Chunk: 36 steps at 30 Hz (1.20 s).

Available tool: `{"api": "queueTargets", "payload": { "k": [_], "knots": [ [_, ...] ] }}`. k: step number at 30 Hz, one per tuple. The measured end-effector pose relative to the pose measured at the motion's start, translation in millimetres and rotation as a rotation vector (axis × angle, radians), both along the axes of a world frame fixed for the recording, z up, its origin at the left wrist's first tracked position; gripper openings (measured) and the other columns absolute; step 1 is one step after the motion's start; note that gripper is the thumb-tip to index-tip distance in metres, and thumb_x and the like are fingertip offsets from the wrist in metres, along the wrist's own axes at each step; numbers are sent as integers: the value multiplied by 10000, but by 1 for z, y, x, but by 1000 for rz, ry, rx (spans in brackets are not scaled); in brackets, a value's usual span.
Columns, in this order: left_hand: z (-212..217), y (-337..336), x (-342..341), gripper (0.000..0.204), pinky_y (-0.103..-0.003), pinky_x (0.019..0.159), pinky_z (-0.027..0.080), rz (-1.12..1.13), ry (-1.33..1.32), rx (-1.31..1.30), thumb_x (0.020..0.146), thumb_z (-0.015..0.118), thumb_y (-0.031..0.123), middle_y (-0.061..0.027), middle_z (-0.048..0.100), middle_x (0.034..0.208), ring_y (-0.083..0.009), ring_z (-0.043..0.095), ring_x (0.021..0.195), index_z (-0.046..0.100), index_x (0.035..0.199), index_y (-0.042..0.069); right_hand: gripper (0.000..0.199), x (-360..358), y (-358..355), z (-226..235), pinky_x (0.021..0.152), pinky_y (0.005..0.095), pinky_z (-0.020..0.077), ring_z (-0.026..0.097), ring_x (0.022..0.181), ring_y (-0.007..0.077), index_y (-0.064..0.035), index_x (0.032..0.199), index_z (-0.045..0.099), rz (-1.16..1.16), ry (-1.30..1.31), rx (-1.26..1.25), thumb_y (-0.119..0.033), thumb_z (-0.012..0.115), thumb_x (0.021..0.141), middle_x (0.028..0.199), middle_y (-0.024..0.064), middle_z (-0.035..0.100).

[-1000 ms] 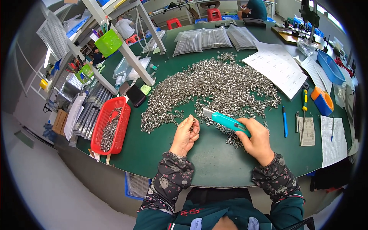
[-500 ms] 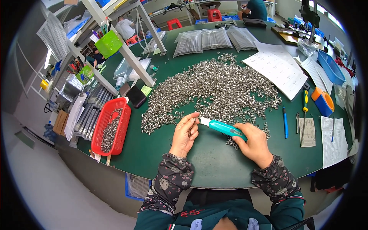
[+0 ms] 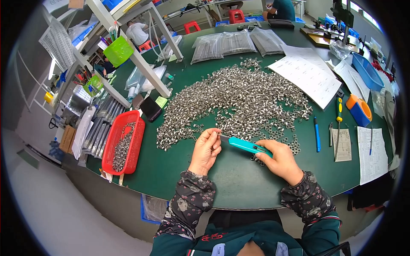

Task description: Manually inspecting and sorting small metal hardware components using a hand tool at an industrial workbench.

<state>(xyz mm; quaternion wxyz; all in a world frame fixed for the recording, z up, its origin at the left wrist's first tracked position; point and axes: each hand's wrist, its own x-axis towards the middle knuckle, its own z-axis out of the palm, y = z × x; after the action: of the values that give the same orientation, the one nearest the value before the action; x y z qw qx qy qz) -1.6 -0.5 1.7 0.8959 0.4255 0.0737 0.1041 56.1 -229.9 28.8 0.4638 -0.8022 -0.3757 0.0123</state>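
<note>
Teal utility knife and small metal ring, green bench

Right hand: fingers wrapped round the knife handle, blade directed at the left hand. Left hand: thumb and fingers pinched on the ring, mostly hidden, at the blade's tip; contact cannot be told. Red basket: at left, part-filled with small metal pieces. Blue pen: at right. Heap of metal rings: spread beyond the hands. Clear plastic bags: behind the heap. Red stools: past the bench.
</note>
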Motion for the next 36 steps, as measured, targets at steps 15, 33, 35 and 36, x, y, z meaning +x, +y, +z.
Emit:
{"api": "queueTargets", "payload": {
  "k": [15, 33, 35, 36],
  "knots": [
    [3, -1, 0, 136, -148, 411, 278, 34, -2, 7, 892, 504, 114, -30, 522, 834, -40, 380, 559, 542, 1000, 39, 258, 2, -1, 0, 619, 366, 464, 589, 712, 303, -67, 977, 595, -99, -49, 39, -211, 621, 765, 830, 121, 605],
    [2, 0, 0, 117, -147, 378, 252, 20, 36, 26, 884, 521, 113, -23, 530, 796, -28, 361, 506, 537, 971, 36, 259, 1, 0, 0, 616, 367, 465, 601, 704, 289, -61, 976, 605, -30, 55, 1, -216, 613, 769, 825, 123, 623],
    [3, 0, -1, 102, -147, 379, 250, 22, 53, 16, 884, 523, 117, -12, 510, 767, -26, 358, 503, 533, 956, 45, 253, 1, 0, 1, 613, 360, 464, 606, 696, 277, -57, 969, 607, -3, 102, -1, -214, 612, 771, 804, 120, 627],
    [3, 0, -1, 102, -147, 379, 250, 22, 53, 16, 884, 523, 117, -12, 510, 767, -26, 358, 503, 533, 956, 45, 253, 1, 0, 1, 613, 360, 464, 606, 696, 277, -57, 969, 607, -3, 102, -1, -214, 612, 771, 804, 120, 627]
  ]
}}
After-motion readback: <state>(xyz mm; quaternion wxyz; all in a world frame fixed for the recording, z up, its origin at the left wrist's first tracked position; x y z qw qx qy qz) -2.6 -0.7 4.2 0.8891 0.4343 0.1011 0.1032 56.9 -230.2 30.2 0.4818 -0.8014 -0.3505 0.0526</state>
